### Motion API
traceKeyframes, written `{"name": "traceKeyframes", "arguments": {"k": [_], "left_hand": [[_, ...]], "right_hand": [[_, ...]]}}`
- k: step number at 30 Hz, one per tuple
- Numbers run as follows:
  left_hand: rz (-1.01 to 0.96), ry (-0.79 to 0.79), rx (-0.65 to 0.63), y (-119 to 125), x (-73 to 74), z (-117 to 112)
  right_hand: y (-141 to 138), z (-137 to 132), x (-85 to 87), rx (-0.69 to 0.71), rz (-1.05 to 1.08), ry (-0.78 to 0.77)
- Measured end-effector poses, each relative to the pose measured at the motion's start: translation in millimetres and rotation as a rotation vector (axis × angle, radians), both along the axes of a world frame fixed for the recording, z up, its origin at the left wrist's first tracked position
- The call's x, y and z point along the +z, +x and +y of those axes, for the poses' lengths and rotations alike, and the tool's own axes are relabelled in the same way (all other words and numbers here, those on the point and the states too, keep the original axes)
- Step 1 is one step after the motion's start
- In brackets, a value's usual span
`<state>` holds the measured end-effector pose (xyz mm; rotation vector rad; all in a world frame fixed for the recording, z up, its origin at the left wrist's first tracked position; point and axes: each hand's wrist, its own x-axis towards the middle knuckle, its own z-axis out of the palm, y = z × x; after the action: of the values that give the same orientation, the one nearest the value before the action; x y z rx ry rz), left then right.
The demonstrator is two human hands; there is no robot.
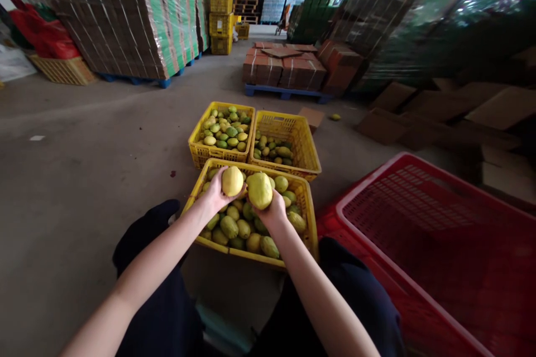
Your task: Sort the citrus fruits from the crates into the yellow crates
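Observation:
Each of my hands grips one fruit above the near yellow crate (310, 223). My left hand (216, 192) is closed around a pale yellow lemon (232, 181). A larger, yellow-green lemon (260, 189) with a knobbed end rests in my right hand (272, 209), whose fingers are mostly hidden beneath it. The two lemons are side by side, a small gap apart. Under them, the near crate holds many yellow and green lemons (229, 227). Behind it stand a well-filled yellow crate (201, 150) on the left and a partly filled yellow crate (307, 142) on the right.
A large red crate (368, 181) stands close by my right leg. Flattened cardboard (402, 117) lies to the right, and one loose lemon (335, 117) is on the floor. Farther off are a pallet of brown cartons (285, 70), wrapped stacks (125, 17) and stacked yellow crates (221, 22).

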<state>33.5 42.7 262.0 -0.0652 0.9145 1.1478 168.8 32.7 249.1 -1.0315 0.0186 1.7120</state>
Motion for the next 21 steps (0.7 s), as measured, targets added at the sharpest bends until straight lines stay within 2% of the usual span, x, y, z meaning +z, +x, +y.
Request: {"name": "traceKeyframes", "arguments": {"k": [3, 9, 12, 15, 18, 21], "left_hand": [[-0.007, 0.025, -0.015, 2, -0.8, 1], [0.094, 0.03, 0.058, 2, 3.3, 1], [0.033, 0.056, 0.004, 0, 1.4, 0], [-0.036, 0.062, -0.025, -1, -1.9, 0], [-0.036, 0.027, 0.052, 0, -2.1, 1], [-0.03, 0.027, 0.092, 0, 0.1, 1]], "right_hand": [[-1, -1, 1.7, 0.013, 0.008, 0.01], [4, -3, 9.1, 0.0, 0.018, 0.097], [6, -1, 8.0, 0.034, 0.022, 0.068], [4, 2, 1.6, 0.008, -0.006, 0.043], [0, 2, -2.7, -0.025, -0.066, -0.003], [0, 0, -1.0, 0.002, -0.078, -0.024]]}}
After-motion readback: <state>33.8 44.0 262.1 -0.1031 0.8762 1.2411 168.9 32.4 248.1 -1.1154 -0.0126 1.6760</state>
